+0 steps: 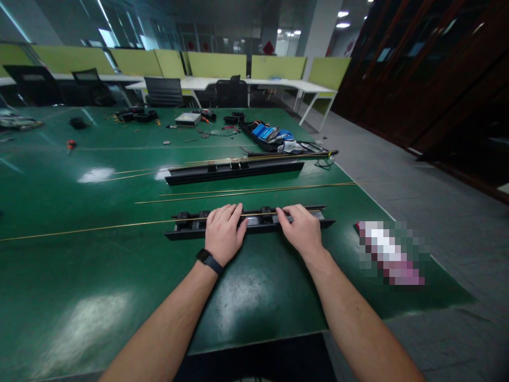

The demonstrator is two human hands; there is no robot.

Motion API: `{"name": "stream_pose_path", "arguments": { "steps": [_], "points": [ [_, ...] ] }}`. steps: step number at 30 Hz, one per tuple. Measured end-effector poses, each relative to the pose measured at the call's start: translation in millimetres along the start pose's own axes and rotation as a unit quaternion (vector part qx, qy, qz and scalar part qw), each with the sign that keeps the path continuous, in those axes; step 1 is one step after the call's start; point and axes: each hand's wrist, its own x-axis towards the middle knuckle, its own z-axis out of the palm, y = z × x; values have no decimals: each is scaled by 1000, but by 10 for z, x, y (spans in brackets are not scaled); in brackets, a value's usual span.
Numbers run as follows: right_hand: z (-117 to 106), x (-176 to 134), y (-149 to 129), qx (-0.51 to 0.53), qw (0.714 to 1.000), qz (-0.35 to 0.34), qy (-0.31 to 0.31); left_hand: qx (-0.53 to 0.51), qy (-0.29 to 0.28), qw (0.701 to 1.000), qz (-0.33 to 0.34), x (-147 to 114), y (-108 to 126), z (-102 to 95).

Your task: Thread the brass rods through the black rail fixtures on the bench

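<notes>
A long black channel (262, 228) with a pale inner strip and several black blocks (183, 219) lies crosswise on the green table. Along its top runs a thin brass-coloured rod (119, 226), which extends far out to the left. My left hand (223, 231), with a dark wristband, is over the middle of the channel, fingers across it and thumb by the near wall. Toward the channel's right end, my right hand (302, 227) has thumb and fingers closed around the rod's line. Both hands cover parts of the rod, and the right fingertips are partly hidden.
Behind lie loose brass rods (238, 192) and a second black channel (234, 171) with rods over it. Farther back are a black tray (258, 140) holding blue items and a white box (188, 119). A pixelated object (389, 252) sits near the table's right edge.
</notes>
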Motion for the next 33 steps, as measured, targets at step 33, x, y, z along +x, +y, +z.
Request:
{"name": "stream_pose_path", "arguments": {
  "steps": [33],
  "points": [
    [-30,24,19,-9,998,46,-34,-4,-4,1000,3,7,0,-20]
  ]
}}
